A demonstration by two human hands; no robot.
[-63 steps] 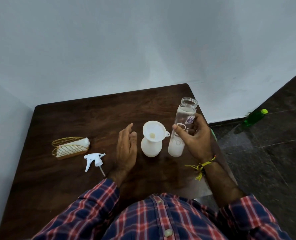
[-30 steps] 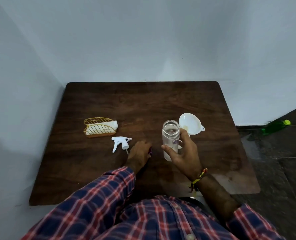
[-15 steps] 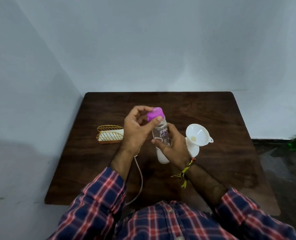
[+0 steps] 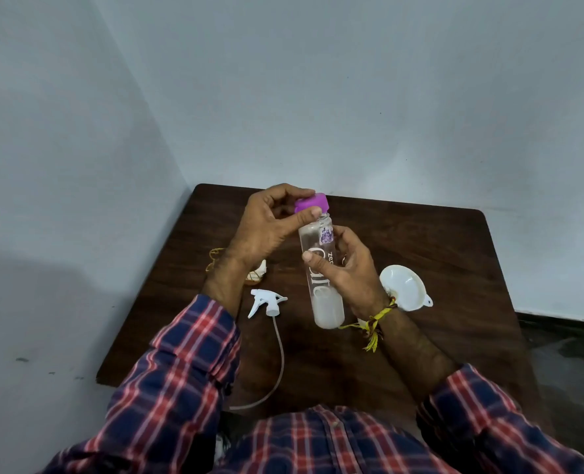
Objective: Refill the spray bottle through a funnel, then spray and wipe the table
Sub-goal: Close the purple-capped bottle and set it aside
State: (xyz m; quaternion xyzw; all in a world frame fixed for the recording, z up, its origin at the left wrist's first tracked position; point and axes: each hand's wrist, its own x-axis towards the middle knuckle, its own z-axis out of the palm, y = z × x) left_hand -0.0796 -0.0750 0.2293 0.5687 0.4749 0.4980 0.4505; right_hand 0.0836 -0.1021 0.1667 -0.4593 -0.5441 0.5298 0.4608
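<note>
Head view has us looking down at a clear bottle (image 4: 322, 268) held up above the dark wooden worktop (image 4: 437, 261), tilted slightly, with milky liquid in its lower end. Our right hand (image 4: 347, 268) wraps its middle, thumb across the printed lettering and the other fingers (image 4: 343, 239) curled round the far side. Our left hand (image 4: 266, 227) pinches the purple cap (image 4: 311, 202) at the bottle's mouth between thumb and curled fingers; we cannot tell whether the cap is seated on the threads or only resting against them.

Just right of the right wrist stands the white funnel (image 4: 405, 287), its bowl facing us; whatever it stands in is almost wholly covered by that wrist. The white trigger sprayer head (image 4: 266, 302) lies on the worktop below the left wrist, its thin dip tube (image 4: 280, 364) trailing toward the near edge and our plaid shirt.

Open wood lies along the far edge and toward the right corner; the worktop's left side sits close against the wall, and its near edge is covered by our sleeves.

A gold wire holder (image 4: 215, 258) with something white in it shows only in slivers behind the left wrist. At the far right edge a small green blur on the floor is too cut off to identify.
</note>
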